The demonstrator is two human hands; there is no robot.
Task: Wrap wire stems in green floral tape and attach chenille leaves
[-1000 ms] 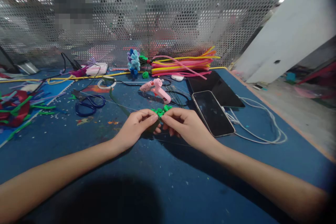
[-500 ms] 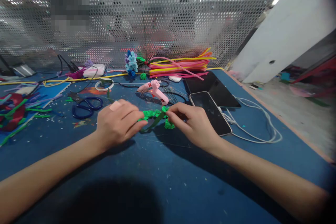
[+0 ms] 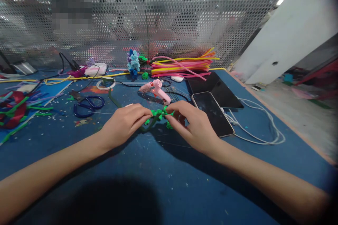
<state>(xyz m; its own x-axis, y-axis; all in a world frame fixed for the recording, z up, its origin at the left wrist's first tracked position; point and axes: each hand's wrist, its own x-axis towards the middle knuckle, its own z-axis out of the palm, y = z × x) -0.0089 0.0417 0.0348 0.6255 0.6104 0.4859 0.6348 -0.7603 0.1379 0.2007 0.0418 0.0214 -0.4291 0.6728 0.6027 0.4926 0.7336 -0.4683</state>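
Observation:
Between my hands is a bright green, fuzzy pipe-cleaner piece with curled leaf-like loops. My left hand pinches its left end, thumb and fingers pressed together. With thumb and forefinger, my right hand grips the same piece on its right side. A dark green tape strip curves below the piece. Another stretch of dark green tape runs from a tape roll to behind my left hand. Just beyond the piece lies a pink glue gun.
Blue-handled cutters lie left of my left hand. A phone rests partly over a black tablet, beside a white cable. Pink and yellow pipe cleaners and a blue fuzzy flower lie along the metal mesh.
My left hand has shifted right, closer to my right hand, and turned with its fingers pinching the green piece. More tape now shows behind it. My right hand stays nearly in place.

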